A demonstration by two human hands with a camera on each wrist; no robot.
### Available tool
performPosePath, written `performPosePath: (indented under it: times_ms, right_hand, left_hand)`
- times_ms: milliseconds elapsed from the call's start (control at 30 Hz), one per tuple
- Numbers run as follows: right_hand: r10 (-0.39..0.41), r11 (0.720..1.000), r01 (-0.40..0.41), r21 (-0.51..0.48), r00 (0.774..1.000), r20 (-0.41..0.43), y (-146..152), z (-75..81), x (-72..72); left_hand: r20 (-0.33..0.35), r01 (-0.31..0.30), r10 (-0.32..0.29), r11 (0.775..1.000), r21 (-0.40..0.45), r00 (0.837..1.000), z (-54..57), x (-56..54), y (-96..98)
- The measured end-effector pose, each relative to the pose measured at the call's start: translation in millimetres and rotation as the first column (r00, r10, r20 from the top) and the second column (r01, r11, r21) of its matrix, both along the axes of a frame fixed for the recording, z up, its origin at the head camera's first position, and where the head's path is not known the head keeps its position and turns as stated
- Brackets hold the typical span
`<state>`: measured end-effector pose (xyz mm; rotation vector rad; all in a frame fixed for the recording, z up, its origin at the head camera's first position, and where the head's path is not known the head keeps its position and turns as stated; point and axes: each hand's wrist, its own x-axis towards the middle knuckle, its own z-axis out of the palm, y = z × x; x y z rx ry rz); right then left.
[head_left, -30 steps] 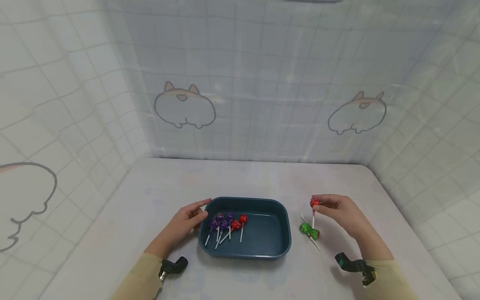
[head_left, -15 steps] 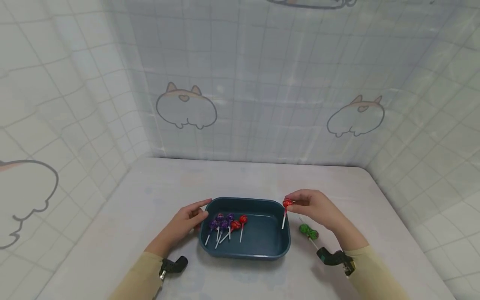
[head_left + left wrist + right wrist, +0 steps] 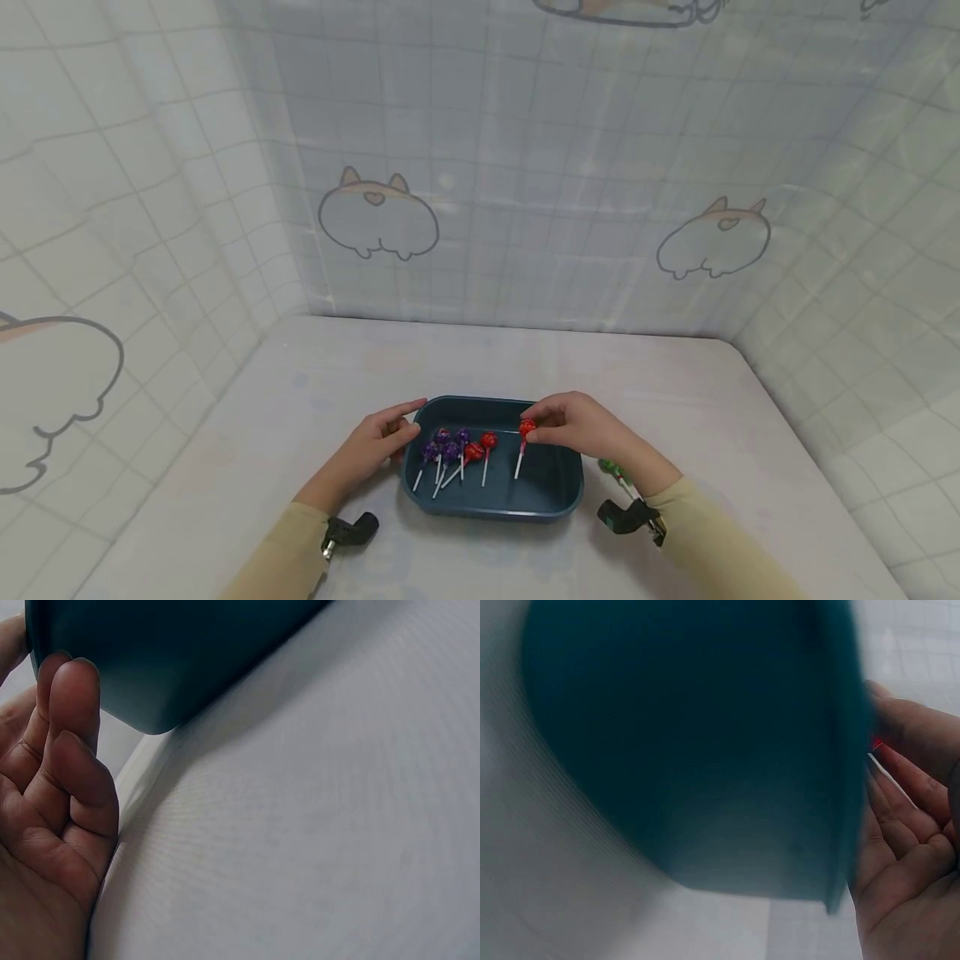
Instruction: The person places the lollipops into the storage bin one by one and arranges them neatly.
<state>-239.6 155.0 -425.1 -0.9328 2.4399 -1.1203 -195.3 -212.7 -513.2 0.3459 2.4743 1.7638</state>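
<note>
White tabletop (image 3: 465,358), gridded backdrop (image 3: 525,208): the right hand (image 3: 581,423), fingers pinching a red lollipop (image 3: 528,427), has just carried it over the dark tray (image 3: 491,514), nearer the lollipops inside (image 3: 450,451); the left hand (image 3: 371,442), fingers relaxed, touches the tray

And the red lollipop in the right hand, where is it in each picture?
Head: low, just right of the middle; the right hand pinches the red lollipop over the tray.
Left wrist: not in it.
Right wrist: just a red speck, right of the middle, probably the lollipop.
Shared landmark: the tray.
</note>
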Motion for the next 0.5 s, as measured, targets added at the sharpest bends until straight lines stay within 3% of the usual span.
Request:
performPosePath:
  times_ms: [500]
  right_hand:
    - [0.094,0.987,-0.078,0.142,0.989,-0.111,-28.9,-12.0,1.4]
  left_hand:
    - [-0.008,-0.004,0.004,1.000,-0.005,1.000,2.6,1.3,1.0]
